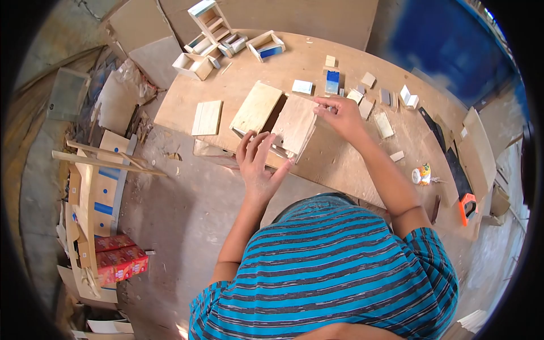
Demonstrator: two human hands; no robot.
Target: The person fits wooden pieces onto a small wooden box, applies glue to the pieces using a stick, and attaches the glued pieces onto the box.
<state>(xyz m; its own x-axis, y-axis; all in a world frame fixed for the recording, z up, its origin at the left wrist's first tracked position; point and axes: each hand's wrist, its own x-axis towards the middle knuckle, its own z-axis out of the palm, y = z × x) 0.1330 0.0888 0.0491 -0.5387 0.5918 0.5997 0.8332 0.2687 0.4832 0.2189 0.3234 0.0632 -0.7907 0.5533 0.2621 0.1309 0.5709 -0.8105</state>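
A small wooden panel [296, 122] lies over the right side of a wooden box [258, 107] near the table's front edge. A dark gap shows between the panel and the box's pale top. My left hand [256, 164] is curled at the panel's near end, fingers on its left corner and thumb at its right corner. With thumb and fingers closed, my right hand [343, 116] grips the panel's far right corner. Left of the box lies a flat square wooden piece [207, 118]. Just beyond the panel are a whitish block [302, 86] and a blue-and-white block [332, 83].
Small wooden drawers and frames [195, 66] are stacked at the table's far left. Several offcuts [383, 124] lie to the right, with a small tin [421, 174] and an orange-handled saw [467, 208]. Red boxes [122, 260] stand on the floor at left.
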